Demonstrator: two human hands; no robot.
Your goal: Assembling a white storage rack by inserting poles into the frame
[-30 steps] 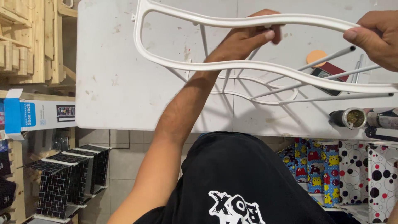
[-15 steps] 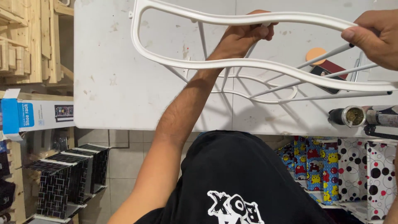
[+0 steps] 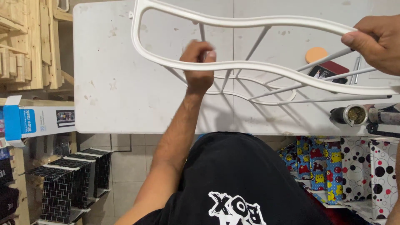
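Over the scuffed white tabletop (image 3: 125, 83), a person in a black printed shirt (image 3: 241, 183) is holding up a white wavy-edged wire frame with thin metal rods (image 3: 250, 66), keeping it slightly above the surface so that it is casting thin shadows below. Their left hand (image 3: 199, 66) is curling into a loose fist near the middle of the frame, the fingers closing around one of the thin rods just behind the lower wavy rail; the fingertips look blurred, so how tightly it is gripping I cannot tell. Their right hand (image 3: 375, 43) is pinching the upper rail at the frame's far right end, thumb lying on top and fingers wrapping underneath.

Beneath the frame's right half, a round orange sponge pad (image 3: 316, 54) is lying on the table beside a small dark red rectangular case (image 3: 331, 68). Near the table's right edge, a dark cylindrical cup with greenish contents (image 3: 352, 115) is lying just beside some dark tools. To the left of the table, a blue and white cardboard box (image 3: 29, 121) is resting on a shelf, below pale wooden slats (image 3: 25, 37), with black grid-patterned cubes (image 3: 71, 179) standing on the tiled floor.
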